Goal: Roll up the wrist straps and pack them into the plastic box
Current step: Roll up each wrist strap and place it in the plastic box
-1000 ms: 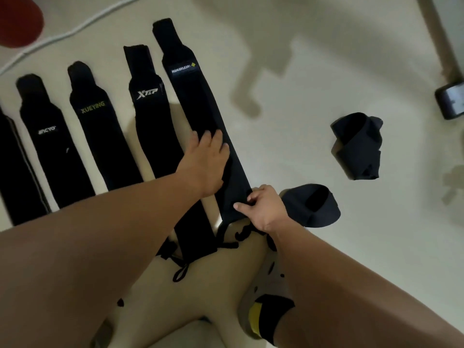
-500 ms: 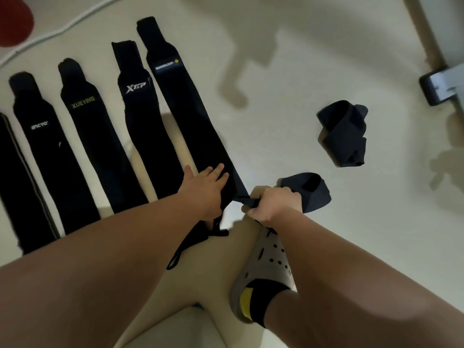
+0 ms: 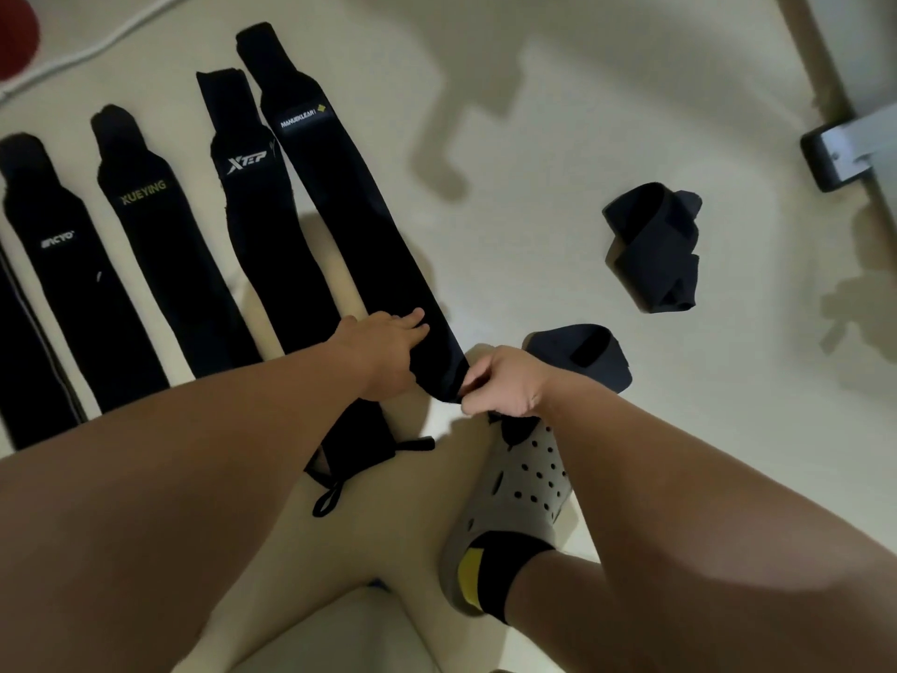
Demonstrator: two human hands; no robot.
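The right hand [image 3: 505, 381] pinched the near end of a long black fabric wrist strap with a white label [image 3: 349, 225] between the thumb and the curled fingers. The left hand [image 3: 383, 349] lay just beside it on the same strap, its straight fingers pressing the cloth flat on the pale floor [image 3: 582, 114]. This strap ran from the hands up and to the left, with the label near its far end.

On its left lay a black strap with a white XTEP logo [image 3: 262, 245]. The near end of that strap, with a thin cord loop [image 3: 327, 500], showed below the left forearm. Further left lay a black strap with yellow XUEYING letters [image 3: 160, 264], a black strap with a small white logo [image 3: 63, 293] and one more black strap [image 3: 19, 381], cut by the picture edge.

A dark folded strap [image 3: 577, 354] lay just behind the right wrist, and a dark loosely wound strap [image 3: 653, 250] lay further away. Near the right forearm was a grey clog with holes [image 3: 514, 502], worn over a black sock with a yellow patch [image 3: 485, 570]. A red round thing [image 3: 14, 31] was in the upper left corner.
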